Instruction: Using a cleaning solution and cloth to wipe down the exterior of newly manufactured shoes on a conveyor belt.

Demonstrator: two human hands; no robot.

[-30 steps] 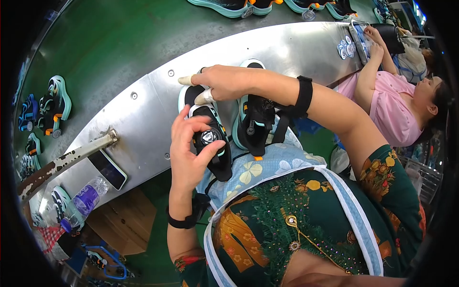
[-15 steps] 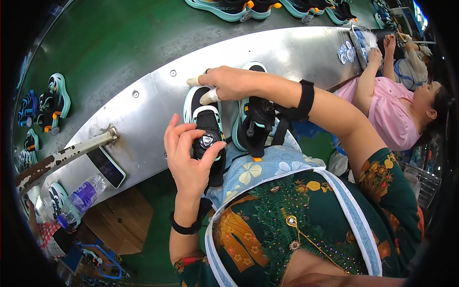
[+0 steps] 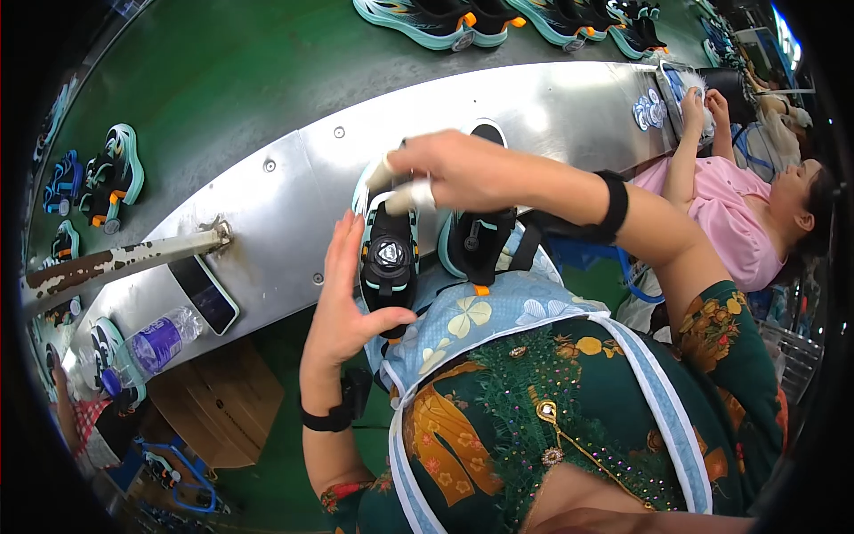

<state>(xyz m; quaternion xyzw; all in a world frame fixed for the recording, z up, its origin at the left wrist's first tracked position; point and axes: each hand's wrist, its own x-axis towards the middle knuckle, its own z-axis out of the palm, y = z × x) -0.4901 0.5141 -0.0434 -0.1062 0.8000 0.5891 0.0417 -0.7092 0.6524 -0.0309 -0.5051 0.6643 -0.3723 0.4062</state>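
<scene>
A black sneaker (image 3: pixel 389 283) with a white and pale-green sole lies in front of me, toe pointing away, a round dial (image 3: pixel 390 253) on its top. My right hand (image 3: pixel 458 172) reaches across from the right, thumb and fingers closed over the toe end; pale covers sit on the tips. Its blur and angle hide part of the grip. Alongside the shoe's left edge, my left hand (image 3: pixel 342 303) is open, fingers straight and thumb spread below the dial. A second sneaker (image 3: pixel 480 236) lies just right of the first, partly under my right forearm.
A metal ledge (image 3: pixel 294 205) curves around the green surface bearing more sneakers (image 3: pixel 427 22). On the left are a chipped metal bar (image 3: pixel 124 262), a phone (image 3: pixel 205 294) and a plastic bottle (image 3: pixel 156 349). A co-worker in pink (image 3: pixel 721 205) sits at right; a carton (image 3: pixel 218 405) stands below.
My left hand has let go around the dial and straightened its fingers beside the shoe. My right hand has shifted slightly over the toe end. The dial is now uncovered.
</scene>
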